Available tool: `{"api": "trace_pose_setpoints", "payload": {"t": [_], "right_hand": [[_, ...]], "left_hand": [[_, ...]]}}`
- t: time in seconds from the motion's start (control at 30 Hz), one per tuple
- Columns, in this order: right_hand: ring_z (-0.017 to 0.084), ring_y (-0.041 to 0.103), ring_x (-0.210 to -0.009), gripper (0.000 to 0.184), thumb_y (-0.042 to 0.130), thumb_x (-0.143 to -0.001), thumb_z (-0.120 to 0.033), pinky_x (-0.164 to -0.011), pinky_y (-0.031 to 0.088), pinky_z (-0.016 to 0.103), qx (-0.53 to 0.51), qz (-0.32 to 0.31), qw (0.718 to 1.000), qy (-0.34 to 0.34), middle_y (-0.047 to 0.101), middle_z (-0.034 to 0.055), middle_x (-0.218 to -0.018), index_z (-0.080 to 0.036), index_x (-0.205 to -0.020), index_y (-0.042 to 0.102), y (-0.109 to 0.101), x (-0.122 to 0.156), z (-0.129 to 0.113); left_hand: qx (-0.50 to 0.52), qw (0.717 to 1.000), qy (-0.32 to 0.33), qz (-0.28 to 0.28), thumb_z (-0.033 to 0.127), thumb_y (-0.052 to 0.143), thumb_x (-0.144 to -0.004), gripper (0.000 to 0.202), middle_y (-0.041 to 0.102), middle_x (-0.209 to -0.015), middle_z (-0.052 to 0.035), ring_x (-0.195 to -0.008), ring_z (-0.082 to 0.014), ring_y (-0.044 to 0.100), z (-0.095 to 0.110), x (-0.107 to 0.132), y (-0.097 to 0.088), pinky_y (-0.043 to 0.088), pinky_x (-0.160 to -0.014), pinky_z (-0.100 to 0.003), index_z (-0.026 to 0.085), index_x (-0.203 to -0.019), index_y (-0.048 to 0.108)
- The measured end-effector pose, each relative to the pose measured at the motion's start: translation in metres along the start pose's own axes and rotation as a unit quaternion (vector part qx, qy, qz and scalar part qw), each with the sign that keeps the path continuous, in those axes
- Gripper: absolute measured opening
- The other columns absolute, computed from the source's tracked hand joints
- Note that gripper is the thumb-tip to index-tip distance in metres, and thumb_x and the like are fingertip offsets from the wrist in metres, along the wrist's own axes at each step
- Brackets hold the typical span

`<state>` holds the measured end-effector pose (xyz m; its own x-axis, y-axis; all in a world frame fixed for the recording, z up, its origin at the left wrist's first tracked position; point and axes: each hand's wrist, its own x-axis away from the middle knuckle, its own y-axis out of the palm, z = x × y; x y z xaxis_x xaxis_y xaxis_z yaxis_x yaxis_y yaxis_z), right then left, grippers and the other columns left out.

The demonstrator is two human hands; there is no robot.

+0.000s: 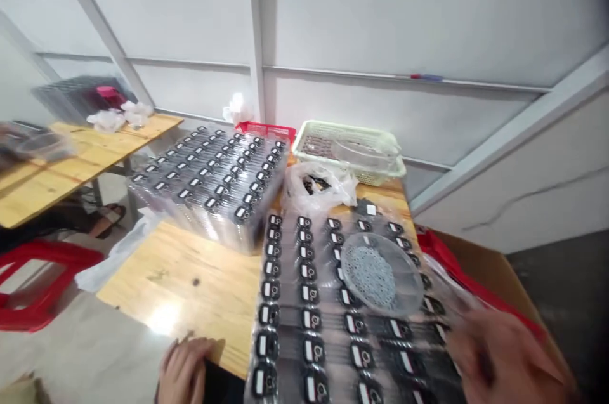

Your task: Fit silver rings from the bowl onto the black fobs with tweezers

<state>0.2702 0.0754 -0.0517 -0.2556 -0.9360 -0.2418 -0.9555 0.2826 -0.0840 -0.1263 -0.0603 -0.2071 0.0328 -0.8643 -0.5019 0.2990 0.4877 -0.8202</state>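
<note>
Because the right hand (504, 353) is smeared by motion blur, its fingers cannot be read as wide, narrow or closed on anything; it is seen over the lower right part of a clear plastic tray of black white-labelled parts (309, 293), and whether the tray is touched cannot be told. The tray lies on a wooden table (190, 283), its lower end cut off by the frame. A round clear dish (380, 274) of small grey pieces rests on it, the pieces too small to be identified. The left hand (185, 369) is found at the table's near edge, just left of the tray, with its fingers (178, 353) loosely curled and nothing seen held, its lower part cut off by the frame. Behind the tray, a tall stack of similar trays (209, 182) is placed, partly masking a red basket (266, 131). A white plastic bag (318, 185) and a pale green basket (349, 150) are set beyond. A cardboard box (495, 271) lined with red is partly hidden at right, while a red stool (42, 283) and a second wooden table (95, 150) are seen at left, blurred toward the frame's edge.
</note>
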Motion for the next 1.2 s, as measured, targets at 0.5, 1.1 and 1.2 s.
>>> {"api": "trace_pose_setpoints", "payload": {"t": [0.5,1.1,1.2], "right_hand": [[0.021,0.072,-0.084,0.004,0.071,-0.081,-0.021,-0.076,0.06,0.035,0.149,-0.082,0.983,-0.069,0.077,0.0039,-0.086,-0.022,-0.085,0.074,0.031,-0.025,-0.022],[0.02,0.073,-0.083,0.013,0.069,-0.083,-0.011,-0.077,0.058,0.036,0.173,-0.173,0.959,-0.142,0.077,-0.0001,-0.086,-0.023,-0.08,0.069,0.046,-0.029,-0.01],[0.019,0.073,-0.083,0.014,0.069,-0.083,-0.01,-0.077,0.058,0.035,0.172,-0.177,0.957,-0.154,0.077,-0.0001,-0.087,-0.023,-0.08,0.069,0.046,-0.03,-0.008]], "left_hand": [[0.03,0.997,0.071,-0.019,0.019,0.055,-0.089,0.017,0.071,-0.098,-0.0044,-0.082,-0.0212,0.064,0.002,-0.017,0.01,0.049,-0.074,-0.036,0.026,-0.101,0.065],[0.014,0.998,0.054,-0.007,0.016,0.056,-0.088,0.018,0.07,-0.096,-0.0037,-0.081,-0.0209,0.064,0.01,-0.019,0.01,0.048,-0.074,-0.035,0.025,-0.102,0.065],[0.015,0.999,0.049,-0.007,0.016,0.057,-0.088,0.017,0.07,-0.096,-0.0049,-0.082,-0.0213,0.063,0.011,-0.018,0.01,0.048,-0.076,-0.035,0.023,-0.101,0.065]]}}
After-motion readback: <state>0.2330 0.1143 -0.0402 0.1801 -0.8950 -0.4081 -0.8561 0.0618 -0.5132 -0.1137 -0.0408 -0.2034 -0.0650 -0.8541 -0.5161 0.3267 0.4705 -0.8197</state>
